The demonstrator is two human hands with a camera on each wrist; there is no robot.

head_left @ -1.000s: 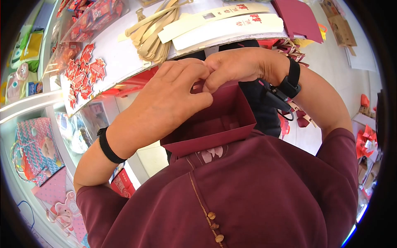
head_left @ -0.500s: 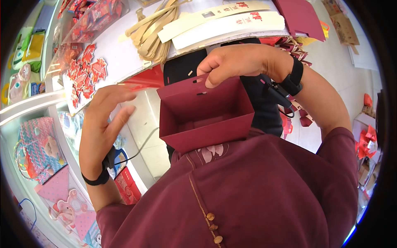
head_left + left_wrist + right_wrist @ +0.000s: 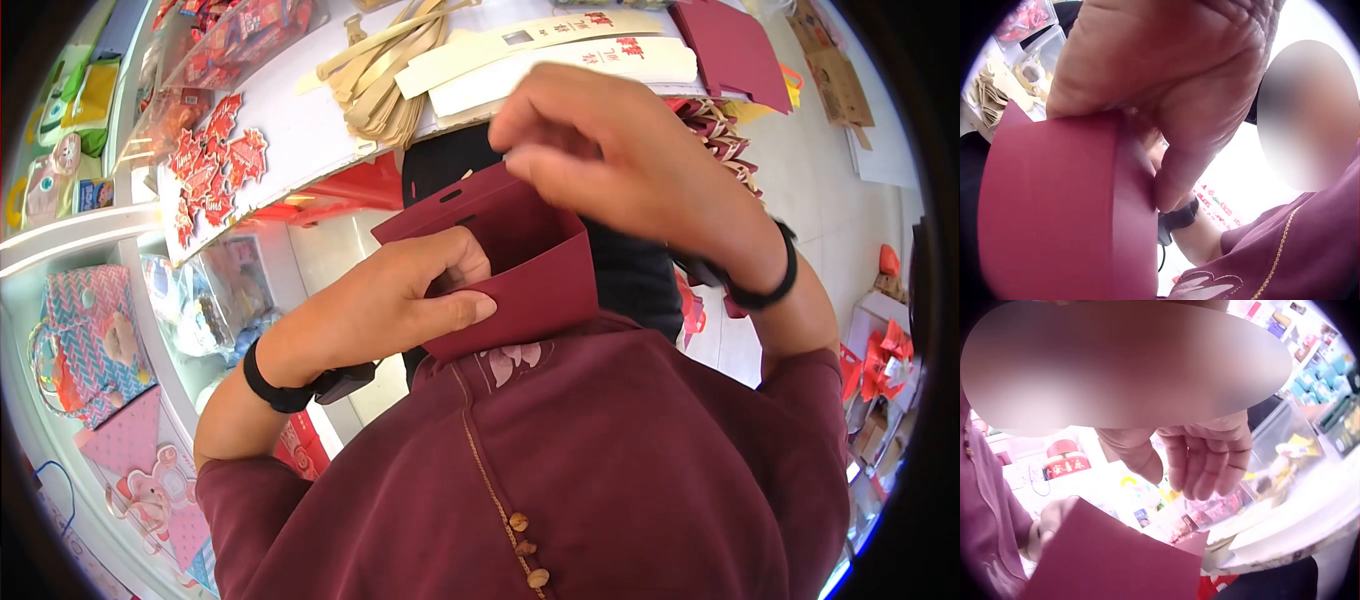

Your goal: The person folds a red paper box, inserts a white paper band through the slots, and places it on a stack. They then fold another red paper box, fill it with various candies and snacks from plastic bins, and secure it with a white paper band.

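A maroon paper gift box (image 3: 535, 295), open at the top, sits against the person's chest in the head view. Its far panel (image 3: 450, 205) carries slot holes. The left hand (image 3: 400, 290) grips the near left corner of the rim, thumb on the outer wall and fingers hidden inside; in the left wrist view the thumb (image 3: 1179, 181) presses the wall. Over the box's far right corner, the right hand (image 3: 600, 150) hovers blurred. In the right wrist view its fingers (image 3: 1204, 469) hang loosely bent above the box, holding nothing.
On the white table (image 3: 300, 130) beyond lie beige straps (image 3: 385, 90), printed cream strips (image 3: 570, 70), red maple-leaf tags (image 3: 215, 165) and maroon sheets (image 3: 730, 55). Shelves with bags (image 3: 95, 345) stand at left. Maroon and cream pieces (image 3: 720, 140) lie at far right.
The left hand left the far panel, swung out left, then came back to grip the box's near left rim. The right hand let go of the far panel and lifted; the box has turned slightly.
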